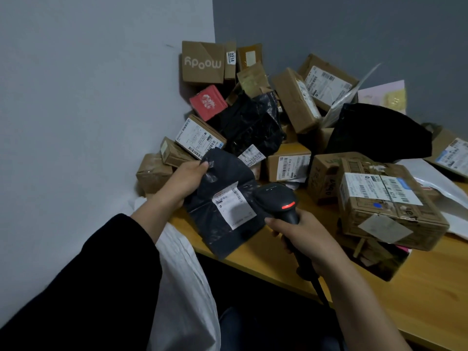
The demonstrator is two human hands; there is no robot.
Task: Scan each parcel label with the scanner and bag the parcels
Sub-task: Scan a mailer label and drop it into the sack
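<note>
My left hand [186, 179] grips the top left edge of a flat dark plastic parcel [222, 219] and holds it tilted over the table's front edge. Its white label [234, 205] faces up. My right hand [307, 239] holds the black scanner [279, 200] by its handle, the head just right of the label, a red light glowing on it. A white bag [187, 287] hangs below my left arm, beside the table edge.
A wooden table [417, 307] in the room's corner carries a heap of several cardboard boxes [387, 201], black plastic mailers [253, 122] and a red box [208, 102]. Walls close in at left and behind. A big taped box lies right of the scanner.
</note>
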